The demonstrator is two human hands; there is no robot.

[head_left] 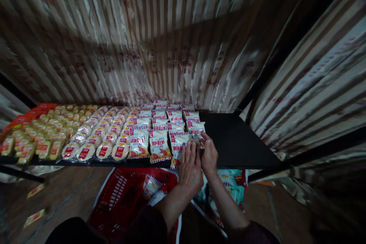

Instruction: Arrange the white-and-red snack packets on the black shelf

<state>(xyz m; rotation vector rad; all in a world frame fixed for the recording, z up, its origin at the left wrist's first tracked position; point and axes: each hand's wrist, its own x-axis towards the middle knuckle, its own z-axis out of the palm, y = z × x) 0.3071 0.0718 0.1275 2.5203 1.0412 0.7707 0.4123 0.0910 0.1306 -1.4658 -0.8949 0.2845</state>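
Note:
White snack bags (160, 145) with red lettering and striped edges stand in rows on a black shelf (237, 137). My left hand (191, 166) reaches to the front of the rightmost rows, its fingers stretched out against a snack bag. Close beside it, my right hand (209, 156) has its fingers bent around the right edge of a bag (196, 127) in the last row. The lower part of that bag is hidden behind my hands.
Round wrapped pastries (104, 150) and small yellow packets (55, 148) fill the shelf's left part. Below are a red basket (110, 202) with a few bags and a green package (234, 183). Two packets (34, 218) lie on the floor. Striped curtain (171, 38) hangs behind.

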